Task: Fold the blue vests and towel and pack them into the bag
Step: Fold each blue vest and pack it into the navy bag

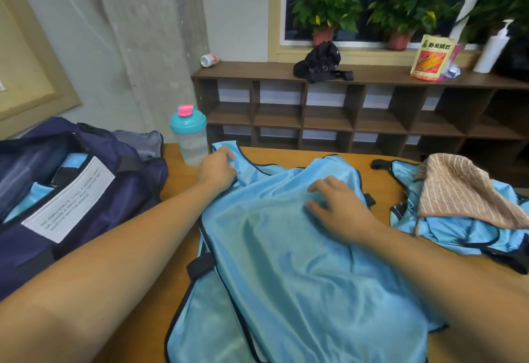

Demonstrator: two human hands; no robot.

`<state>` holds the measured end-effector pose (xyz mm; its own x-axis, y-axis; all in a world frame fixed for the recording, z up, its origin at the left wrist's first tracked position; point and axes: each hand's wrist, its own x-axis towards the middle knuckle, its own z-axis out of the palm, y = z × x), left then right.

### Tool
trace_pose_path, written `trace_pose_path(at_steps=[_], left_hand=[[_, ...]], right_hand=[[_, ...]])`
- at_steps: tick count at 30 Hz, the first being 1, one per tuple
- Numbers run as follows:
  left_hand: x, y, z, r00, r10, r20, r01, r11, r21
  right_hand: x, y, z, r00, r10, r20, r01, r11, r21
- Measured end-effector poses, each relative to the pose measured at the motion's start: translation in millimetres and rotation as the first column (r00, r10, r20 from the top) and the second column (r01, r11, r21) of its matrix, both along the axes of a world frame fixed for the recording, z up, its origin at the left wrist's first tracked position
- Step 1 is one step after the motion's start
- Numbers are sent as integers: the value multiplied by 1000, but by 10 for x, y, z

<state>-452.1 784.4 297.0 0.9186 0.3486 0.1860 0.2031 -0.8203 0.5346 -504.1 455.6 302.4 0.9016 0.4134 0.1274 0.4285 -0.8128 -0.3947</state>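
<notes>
A light blue vest [274,262] with dark trim lies spread on the wooden table [148,328] in front of me. My left hand [218,169] grips its far left shoulder strap. Flat on the cloth near the vest's upper middle rests my right hand [337,205], fingers spread. At the right lies another crumpled blue vest [458,231], with a brown striped towel [463,188] draped over it. The navy bag [74,191] stands open at the left, blue cloth showing inside it.
A clear shaker bottle [189,136] with a teal lid stands at the table's far edge, just beyond my left hand. Behind the table runs a low brown shelf [357,105] carrying a black pouch, a snack packet and a pump bottle.
</notes>
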Motion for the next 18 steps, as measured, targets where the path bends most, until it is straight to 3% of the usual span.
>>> trace_pose_path(at_steps=[3,5,7,9,13,15,18], left_hand=[[81,26,90,988,43,145,-43,999,0],[114,31,119,977,55,208,-86,986,141],[123,15,76,979,56,196,-103,965,242],[96,-36,10,982,61,179,-103,966,236],[-90,-228,-92,964,-3,267,-92,936,339],[-203,-317,-167,973,-44,227,-38,938,344],[-318,-343,-279,999,-24,48,8,949,314]], right_hand=[[-83,42,-240,997,-6,73,7,1000,-20],[-107,41,-325,991,-39,130,44,998,-39],[-132,54,-366,983,-36,181,53,994,-92],[-144,61,-383,981,-31,190,58,988,-140],[-147,53,-385,984,-41,174,72,982,-177],[-159,50,-396,984,-46,170,79,977,-198],[-210,-31,-390,985,-63,159,97,970,-221]])
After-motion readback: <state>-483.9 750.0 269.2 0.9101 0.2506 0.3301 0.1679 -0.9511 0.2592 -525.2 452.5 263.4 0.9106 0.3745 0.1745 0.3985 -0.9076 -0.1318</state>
